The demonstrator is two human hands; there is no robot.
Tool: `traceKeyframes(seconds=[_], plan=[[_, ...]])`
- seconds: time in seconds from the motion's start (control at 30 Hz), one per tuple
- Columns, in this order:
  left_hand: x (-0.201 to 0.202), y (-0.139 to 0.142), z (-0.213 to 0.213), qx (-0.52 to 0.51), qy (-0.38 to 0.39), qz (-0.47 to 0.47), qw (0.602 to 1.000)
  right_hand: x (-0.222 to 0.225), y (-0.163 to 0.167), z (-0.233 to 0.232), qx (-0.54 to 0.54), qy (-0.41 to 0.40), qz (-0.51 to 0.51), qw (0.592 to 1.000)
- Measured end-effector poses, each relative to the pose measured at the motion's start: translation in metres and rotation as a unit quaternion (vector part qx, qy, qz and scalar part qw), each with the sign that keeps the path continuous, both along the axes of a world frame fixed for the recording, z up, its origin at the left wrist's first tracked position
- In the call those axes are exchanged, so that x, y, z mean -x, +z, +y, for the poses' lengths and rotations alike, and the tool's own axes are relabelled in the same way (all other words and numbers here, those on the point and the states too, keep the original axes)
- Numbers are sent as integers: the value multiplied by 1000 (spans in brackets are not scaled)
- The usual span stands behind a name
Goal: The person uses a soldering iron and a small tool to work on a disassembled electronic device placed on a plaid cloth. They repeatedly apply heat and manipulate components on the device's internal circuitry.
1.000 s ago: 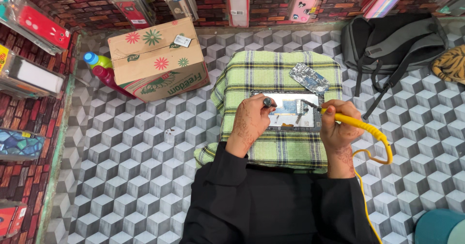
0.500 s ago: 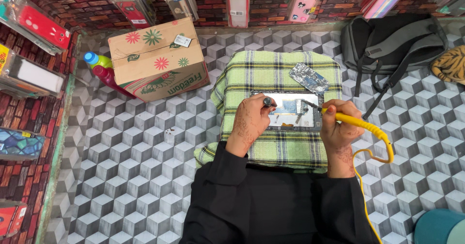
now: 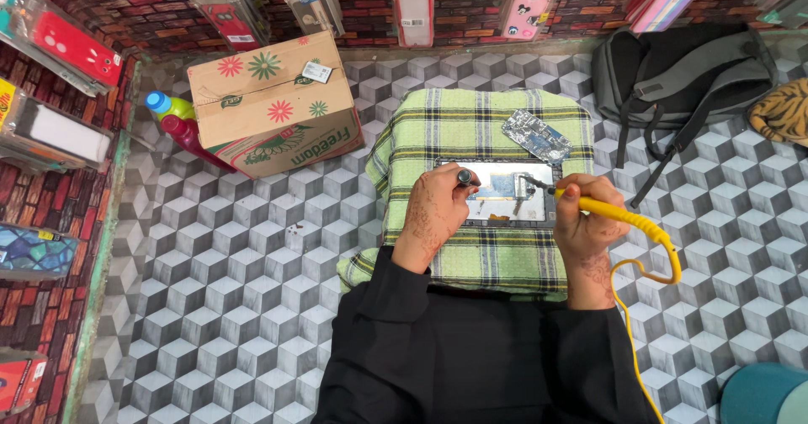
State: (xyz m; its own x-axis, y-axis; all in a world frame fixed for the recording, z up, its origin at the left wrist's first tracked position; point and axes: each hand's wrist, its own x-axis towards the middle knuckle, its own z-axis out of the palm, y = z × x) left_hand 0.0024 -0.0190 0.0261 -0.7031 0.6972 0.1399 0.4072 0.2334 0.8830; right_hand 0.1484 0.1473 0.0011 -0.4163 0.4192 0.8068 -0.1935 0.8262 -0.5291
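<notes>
An opened phone body [image 3: 502, 195] lies on a green and yellow plaid cloth [image 3: 471, 129] over a raised stand. My left hand [image 3: 433, 214] rests on the phone's left end and pinches a small dark tool [image 3: 464, 176] upright. My right hand [image 3: 581, 222] grips a yellow-handled soldering iron [image 3: 619, 215]; its metal tip touches the phone's right part. A yellow cord [image 3: 665, 264] loops from the handle down past my right sleeve. A separate circuit board [image 3: 536, 135] lies on the cloth just beyond the phone.
A cardboard box [image 3: 273, 104] with flower prints stands at the left, bottles [image 3: 172, 117] beside it. A black backpack [image 3: 673, 79] and a tiger-striped soft thing [image 3: 783, 113] lie at the right. Packaged phone cases [image 3: 412, 3] hang on the brick-pattern walls. A teal round object [image 3: 762, 394] sits bottom right.
</notes>
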Motion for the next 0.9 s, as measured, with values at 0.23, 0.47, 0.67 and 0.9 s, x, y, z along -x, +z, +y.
traceKeyframes(seconds=[0.23, 0.47, 0.67, 0.9], plan=[[0, 0, -1, -2, 0, 1, 1000, 0, -1, 0, -12, -20, -8, 1000], [-1, 0, -1, -6, 1, 0, 1000, -1, -1, -1, -4, -11, -2, 1000], [0, 1, 0, 0, 3, 6, 1000, 2, -2, 0, -8, -14, 3, 1000], [-1, 1, -1, 2, 4, 1, 1000, -1, -2, 1, -8, -23, -1, 1000]])
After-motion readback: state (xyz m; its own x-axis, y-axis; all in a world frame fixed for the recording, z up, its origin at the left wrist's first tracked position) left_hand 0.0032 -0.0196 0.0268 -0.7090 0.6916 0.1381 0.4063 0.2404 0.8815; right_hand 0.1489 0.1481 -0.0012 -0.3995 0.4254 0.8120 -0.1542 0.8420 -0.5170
